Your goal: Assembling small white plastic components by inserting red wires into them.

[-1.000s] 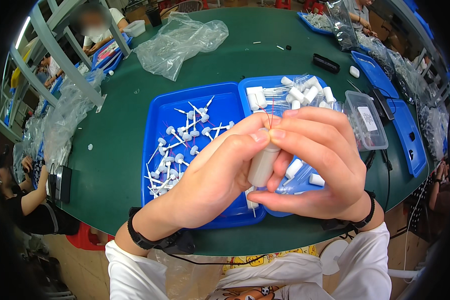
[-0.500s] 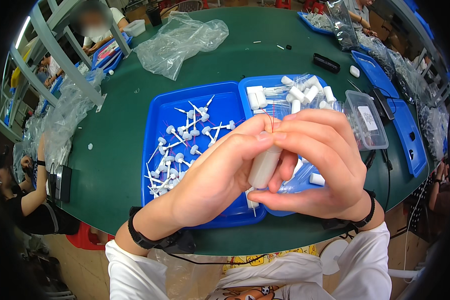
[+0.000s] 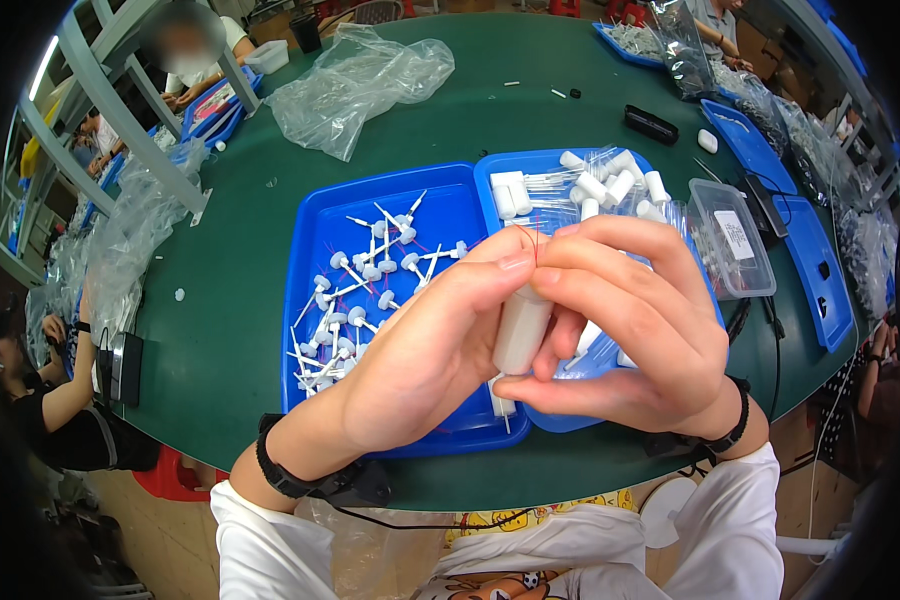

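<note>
Both hands meet above the blue trays, close to my chest. My right hand (image 3: 635, 330) wraps a small white plastic tube (image 3: 521, 328), held upright. My left hand (image 3: 440, 345) pinches at the tube's top end, where thin red fibres (image 3: 531, 238) stick out between the fingertips of both hands. Below the hands lies the left blue tray (image 3: 310, 260) with several white capped pins (image 3: 360, 300). The right blue tray (image 3: 490, 175) holds several white tubes (image 3: 610, 185) and clear sleeves.
A clear lidded box (image 3: 732, 238) stands right of the trays. Crumpled clear bags (image 3: 355, 75) lie at the back of the green table (image 3: 230, 330), a black block (image 3: 650, 124) at the back right. More blue trays (image 3: 810, 260) line the right edge. Other people sit at the left.
Both hands keep the same hold on the tube. The fingertips have shifted only slightly at its top.
</note>
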### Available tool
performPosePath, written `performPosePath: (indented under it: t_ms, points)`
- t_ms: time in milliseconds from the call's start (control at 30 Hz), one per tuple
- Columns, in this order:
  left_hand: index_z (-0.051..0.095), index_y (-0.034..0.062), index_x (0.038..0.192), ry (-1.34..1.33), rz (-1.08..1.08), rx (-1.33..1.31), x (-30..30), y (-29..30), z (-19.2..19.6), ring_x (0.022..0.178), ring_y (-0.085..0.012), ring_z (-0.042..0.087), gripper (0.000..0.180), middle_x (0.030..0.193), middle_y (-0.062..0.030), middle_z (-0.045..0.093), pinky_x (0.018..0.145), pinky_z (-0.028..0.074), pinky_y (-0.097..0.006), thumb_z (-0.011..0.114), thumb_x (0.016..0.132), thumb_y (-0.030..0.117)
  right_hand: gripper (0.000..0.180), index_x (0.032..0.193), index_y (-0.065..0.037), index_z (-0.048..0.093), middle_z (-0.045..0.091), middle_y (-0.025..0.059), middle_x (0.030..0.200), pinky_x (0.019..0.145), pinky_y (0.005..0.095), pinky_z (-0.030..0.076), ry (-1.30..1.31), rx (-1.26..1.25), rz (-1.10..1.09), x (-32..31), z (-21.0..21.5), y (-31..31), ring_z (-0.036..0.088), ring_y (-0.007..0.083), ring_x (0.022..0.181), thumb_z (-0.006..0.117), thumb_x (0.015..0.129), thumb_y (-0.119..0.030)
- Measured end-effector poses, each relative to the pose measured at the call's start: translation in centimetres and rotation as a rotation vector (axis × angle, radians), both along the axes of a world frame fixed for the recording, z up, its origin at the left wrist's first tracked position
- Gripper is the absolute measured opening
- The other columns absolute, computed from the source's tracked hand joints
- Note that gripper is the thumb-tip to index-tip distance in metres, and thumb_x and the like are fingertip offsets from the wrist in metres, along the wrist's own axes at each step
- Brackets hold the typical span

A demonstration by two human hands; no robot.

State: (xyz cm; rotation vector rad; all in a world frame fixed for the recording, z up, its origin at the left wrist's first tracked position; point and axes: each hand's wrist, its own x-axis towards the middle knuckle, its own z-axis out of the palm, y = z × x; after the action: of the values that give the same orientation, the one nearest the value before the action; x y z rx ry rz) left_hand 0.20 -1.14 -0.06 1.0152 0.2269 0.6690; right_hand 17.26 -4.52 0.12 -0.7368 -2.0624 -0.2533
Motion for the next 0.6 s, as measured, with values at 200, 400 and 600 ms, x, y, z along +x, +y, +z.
performPosePath:
  t_ms: [200,400,600]
  points:
    - [0.045,0.0028,0.107,-0.021,0.029,0.034,0.0,-0.2,0.2,0.080,-0.0127,0.050,0.030,0.090,-0.0065,0.052,0.072,0.041,-0.025,0.032,0.096,0.027,0.062,0.101,-0.001,0.058,0.060,0.0118,0.097,0.075,0.0343,0.046,0.031,0.074,-0.034,0.1,-0.1,0.6,0.055,0.0272,0.089,0.086,0.047,-0.015]
    - [0.046,-0.0020,0.112,0.237,0.176,0.296,0.3,-0.6,0.6,0.085,-0.0181,0.054,0.040,0.089,-0.0104,0.054,0.077,0.044,-0.031,0.040,0.088,0.029,0.089,0.123,-0.002,0.038,0.051,0.0144,0.111,0.082,0.0361,0.043,0.104,-0.086,0.075,0.9,-1.0,1.0,0.053,0.0260,0.098,0.087,0.051,-0.018]
    - [0.046,-0.0015,0.108,0.125,0.034,0.131,0.2,-0.3,0.5,0.074,-0.0161,0.051,0.038,0.082,-0.0078,0.052,0.070,0.042,-0.028,0.040,0.087,0.030,0.083,0.127,0.002,0.029,0.045,0.0149,0.120,0.087,0.0364,0.042,0.710,-0.817,0.293,-0.4,-0.7,0.0,0.049,0.0236,0.109,0.068,0.074,-0.050]
